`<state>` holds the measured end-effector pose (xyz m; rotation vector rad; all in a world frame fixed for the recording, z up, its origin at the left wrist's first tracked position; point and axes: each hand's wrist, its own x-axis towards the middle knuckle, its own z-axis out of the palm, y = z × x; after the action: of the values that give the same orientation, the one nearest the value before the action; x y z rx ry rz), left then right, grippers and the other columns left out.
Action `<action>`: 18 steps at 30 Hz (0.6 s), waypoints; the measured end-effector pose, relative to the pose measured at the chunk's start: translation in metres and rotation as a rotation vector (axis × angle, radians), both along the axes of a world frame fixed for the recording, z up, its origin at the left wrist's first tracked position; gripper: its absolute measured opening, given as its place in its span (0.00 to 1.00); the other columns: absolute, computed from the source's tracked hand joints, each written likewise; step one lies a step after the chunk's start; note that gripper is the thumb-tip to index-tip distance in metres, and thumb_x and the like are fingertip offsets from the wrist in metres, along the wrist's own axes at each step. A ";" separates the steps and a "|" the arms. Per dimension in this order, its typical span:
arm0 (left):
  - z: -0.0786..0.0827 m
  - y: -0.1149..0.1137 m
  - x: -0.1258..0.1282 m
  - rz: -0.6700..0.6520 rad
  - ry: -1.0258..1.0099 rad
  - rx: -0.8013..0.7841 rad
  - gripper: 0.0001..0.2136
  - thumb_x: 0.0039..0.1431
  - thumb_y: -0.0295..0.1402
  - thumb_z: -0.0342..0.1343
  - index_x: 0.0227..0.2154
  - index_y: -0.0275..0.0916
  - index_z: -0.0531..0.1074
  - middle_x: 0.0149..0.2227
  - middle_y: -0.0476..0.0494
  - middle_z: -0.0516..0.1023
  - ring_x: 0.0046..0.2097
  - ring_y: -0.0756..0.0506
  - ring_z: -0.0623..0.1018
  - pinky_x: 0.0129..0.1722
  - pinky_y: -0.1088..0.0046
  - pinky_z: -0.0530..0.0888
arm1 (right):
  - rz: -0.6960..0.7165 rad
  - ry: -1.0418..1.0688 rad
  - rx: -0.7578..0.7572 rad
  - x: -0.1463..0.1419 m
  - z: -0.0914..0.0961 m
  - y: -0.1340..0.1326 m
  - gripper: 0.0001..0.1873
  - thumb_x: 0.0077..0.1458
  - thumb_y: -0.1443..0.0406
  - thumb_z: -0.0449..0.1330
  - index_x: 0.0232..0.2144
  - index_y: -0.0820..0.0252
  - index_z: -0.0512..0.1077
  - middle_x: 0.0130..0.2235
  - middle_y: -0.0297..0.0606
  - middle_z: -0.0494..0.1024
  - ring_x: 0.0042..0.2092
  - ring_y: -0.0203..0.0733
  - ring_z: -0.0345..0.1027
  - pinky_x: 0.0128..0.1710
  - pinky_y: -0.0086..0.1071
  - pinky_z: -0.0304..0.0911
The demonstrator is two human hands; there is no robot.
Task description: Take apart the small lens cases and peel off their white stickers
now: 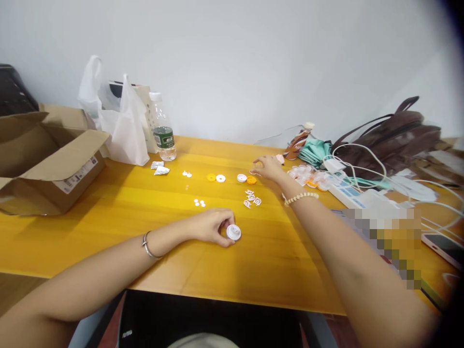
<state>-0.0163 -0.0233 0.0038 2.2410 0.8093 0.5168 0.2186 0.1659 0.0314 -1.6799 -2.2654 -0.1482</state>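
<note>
Near the front of the table, my left hand (213,226) is closed around a small white round plastic part (234,232), thumb and fingers at its rim. My right hand (270,167) reaches farther back, fingers curled down and together at the tabletop; what they pinch, if anything, is too small to make out. Beside it lie an orange disc (251,180) and a white round cup-like piece (241,178). Several white spoked pieces (250,197) lie between the hands. Farther left are a yellow disc (211,178), a white ring (220,178) and several small white pieces (196,201).
An open cardboard box (76,169), a white plastic bag (125,130) and a water bottle (164,130) stand at the left. To the right are a pile of clear and orange parts (308,177), a brown bottle (297,142), a power strip (348,193), cables and a brown bag (395,140).
</note>
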 end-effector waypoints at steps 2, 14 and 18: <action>-0.001 0.000 0.000 0.000 0.002 0.004 0.14 0.43 0.35 0.61 0.31 0.37 0.63 0.30 0.51 0.69 0.30 0.52 0.66 0.28 0.79 0.62 | -0.005 0.020 0.005 0.001 0.001 -0.001 0.22 0.44 0.57 0.63 0.42 0.61 0.72 0.45 0.48 0.72 0.48 0.54 0.61 0.47 0.42 0.54; 0.001 0.001 0.001 0.013 0.016 -0.030 0.14 0.43 0.36 0.61 0.31 0.37 0.64 0.30 0.51 0.68 0.30 0.52 0.67 0.27 0.78 0.62 | 0.611 0.471 -0.071 -0.035 0.024 -0.147 0.08 0.56 0.60 0.54 0.29 0.59 0.66 0.30 0.36 0.71 0.33 0.37 0.64 0.35 0.32 0.61; 0.003 0.002 0.001 0.007 0.040 -0.038 0.14 0.44 0.38 0.60 0.30 0.37 0.63 0.29 0.51 0.67 0.29 0.52 0.66 0.27 0.78 0.62 | 0.741 0.378 -0.318 -0.037 0.005 -0.192 0.10 0.51 0.59 0.59 0.33 0.59 0.67 0.33 0.35 0.72 0.34 0.37 0.64 0.35 0.31 0.61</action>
<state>-0.0152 -0.0215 0.0064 2.2210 0.8407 0.4571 0.1815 -0.0266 0.0367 -0.7755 -2.5070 0.6625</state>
